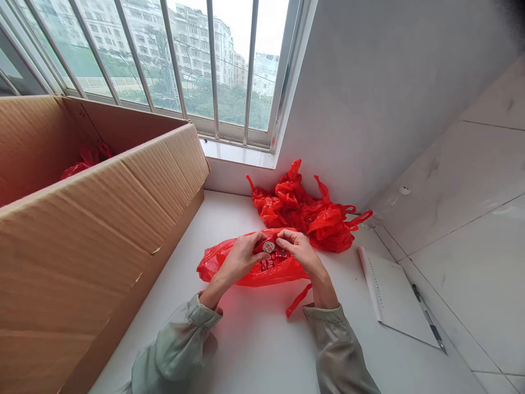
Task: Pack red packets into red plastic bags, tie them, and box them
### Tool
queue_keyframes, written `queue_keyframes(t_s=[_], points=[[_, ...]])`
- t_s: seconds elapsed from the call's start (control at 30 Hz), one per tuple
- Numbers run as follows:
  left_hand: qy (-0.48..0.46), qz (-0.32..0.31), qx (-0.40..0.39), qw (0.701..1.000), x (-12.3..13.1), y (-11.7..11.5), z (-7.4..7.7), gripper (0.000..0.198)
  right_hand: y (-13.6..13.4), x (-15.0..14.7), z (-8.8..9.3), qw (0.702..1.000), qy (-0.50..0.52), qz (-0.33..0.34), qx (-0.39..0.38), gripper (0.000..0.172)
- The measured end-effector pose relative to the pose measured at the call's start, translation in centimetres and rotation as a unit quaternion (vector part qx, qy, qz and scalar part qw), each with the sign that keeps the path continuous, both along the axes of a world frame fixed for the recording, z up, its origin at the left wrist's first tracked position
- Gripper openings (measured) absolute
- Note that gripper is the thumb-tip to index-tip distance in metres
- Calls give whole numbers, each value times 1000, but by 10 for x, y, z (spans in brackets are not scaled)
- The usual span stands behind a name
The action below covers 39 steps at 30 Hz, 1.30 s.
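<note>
A red plastic bag (229, 262) lies on the white table in front of me, with small red packets showing inside it. Both my hands rest on top of it. My left hand (241, 257) and my right hand (298, 250) pinch a small round item (268, 246) with a white and red label between their fingertips, above the bag's opening. A loose red handle strip (298, 300) of the bag trails toward me.
A heap of red plastic bags (311, 210) sits behind, against the wall. A large open cardboard box (102, 219) with red bags inside stands on the left. A white notebook (396, 298) and pen (429, 317) lie at right. A barred window is behind.
</note>
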<state>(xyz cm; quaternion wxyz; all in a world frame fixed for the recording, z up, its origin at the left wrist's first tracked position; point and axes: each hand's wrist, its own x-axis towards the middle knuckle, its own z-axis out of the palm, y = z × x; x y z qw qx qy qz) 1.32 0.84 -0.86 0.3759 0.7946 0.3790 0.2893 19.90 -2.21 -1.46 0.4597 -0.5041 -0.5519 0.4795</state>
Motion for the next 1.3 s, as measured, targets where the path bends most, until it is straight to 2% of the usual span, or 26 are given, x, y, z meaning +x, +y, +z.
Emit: queue_keyframes(t_s=[0.17,0.33,0.5,0.63,0.73,0.83,1.03,1.13,1.3], points=[[10,2,43,999,-2,-1,2,14,0,1,-1,1000,8,7,-16,24],[72,66,113,989,-2,0,1,15,-7,6,4,996,-18,73,-38,28],[109,92,157,977,2,-3,1,25,-13,10,13,987,50,138,-61,43],[144,86,185,968,5,-6,4,28,-10,3,11,991,66,101,-53,43],[125,42,155,979,1,-8,5,29,-6,-2,6,994,77,66,-36,37],[75,10,86,993,-5,-8,7,27,-6,-1,6,994,79,67,-20,37],[-50,15,-30,998,-10,-6,13,20,-11,4,13,998,24,62,10,46],[-91,5,-40,995,-9,-6,16,13,-11,1,13,997,10,77,5,45],[-104,13,-25,994,-7,-7,17,7,-9,-5,11,997,-4,73,-22,26]])
